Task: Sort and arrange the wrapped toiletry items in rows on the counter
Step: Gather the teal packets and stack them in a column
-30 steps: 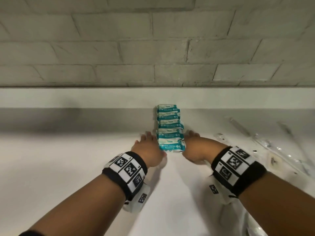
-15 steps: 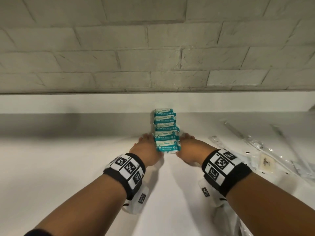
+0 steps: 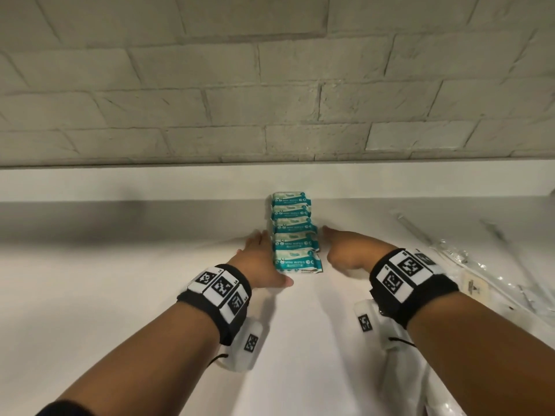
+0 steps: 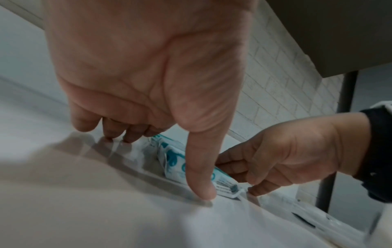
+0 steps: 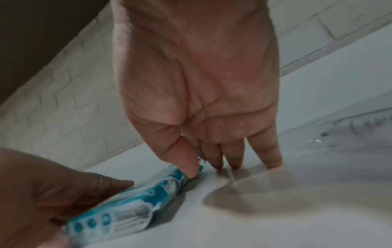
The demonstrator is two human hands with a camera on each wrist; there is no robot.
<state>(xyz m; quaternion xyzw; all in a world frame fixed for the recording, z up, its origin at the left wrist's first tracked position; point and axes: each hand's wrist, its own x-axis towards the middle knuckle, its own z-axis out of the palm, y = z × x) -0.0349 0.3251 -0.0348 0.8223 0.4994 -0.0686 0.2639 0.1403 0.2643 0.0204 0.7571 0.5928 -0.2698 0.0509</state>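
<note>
Several teal-and-white mini wipes packs (image 3: 295, 261) lie in one column on the white counter (image 3: 150, 295), running back to the wall ledge. My left hand (image 3: 259, 256) lies along the column's left side, fingers straight, thumb (image 4: 199, 177) against the nearest pack (image 4: 174, 161). My right hand (image 3: 339, 249) flanks the right side. Its fingertips (image 5: 273, 161) rest on the counter and its thumb (image 5: 189, 166) touches a pack's edge (image 5: 137, 198). Neither hand grips a pack.
Clear-wrapped long items (image 3: 450, 253) and a small beige packet (image 3: 473, 285) lie scattered on the counter at the right. A white plastic bag (image 3: 420, 385) sits near my right forearm. A brick wall (image 3: 270, 100) with a ledge stands behind the column.
Both hands stay on either side of the column and have slid a little farther along it. My right fingers now stretch out towards the middle packs.
</note>
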